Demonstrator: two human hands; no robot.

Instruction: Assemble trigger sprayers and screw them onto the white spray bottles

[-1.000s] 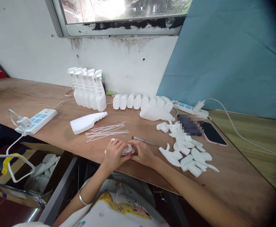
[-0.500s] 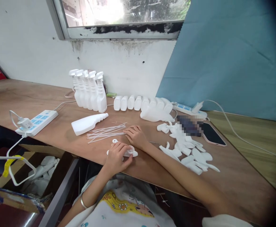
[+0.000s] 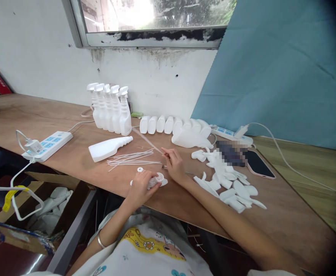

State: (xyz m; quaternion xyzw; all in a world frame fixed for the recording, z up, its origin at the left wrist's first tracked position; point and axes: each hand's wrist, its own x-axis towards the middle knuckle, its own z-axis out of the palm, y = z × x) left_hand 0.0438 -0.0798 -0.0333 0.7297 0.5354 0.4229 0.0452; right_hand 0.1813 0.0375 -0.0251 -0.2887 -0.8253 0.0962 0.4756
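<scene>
My left hand (image 3: 143,188) is closed round a white sprayer head (image 3: 159,178) near the table's front edge, its round collar facing up. Fingers hide part of that head. A thin white tube (image 3: 147,139) is pinched in my right hand (image 3: 174,164), slanting up and to the left from the fingertips. Several similar tubes (image 3: 129,158) lie loosely heaped left of that hand. A small white ring (image 3: 140,169) sits just beyond my left hand. One white bottle (image 3: 107,148) lies on its side behind the tubes.
Several spray bottles (image 3: 110,109) stand against the wall, with a row of lying bottles (image 3: 168,124) beside them. Loose sprayer heads (image 3: 228,180) are piled at right near a phone (image 3: 259,164). A power strip (image 3: 49,145) and an open carton (image 3: 78,193) are at left.
My right hand has lifted a tube off the heap and moved slightly right with it. My left hand keeps hold of the sprayer head. The view has shifted slightly.
</scene>
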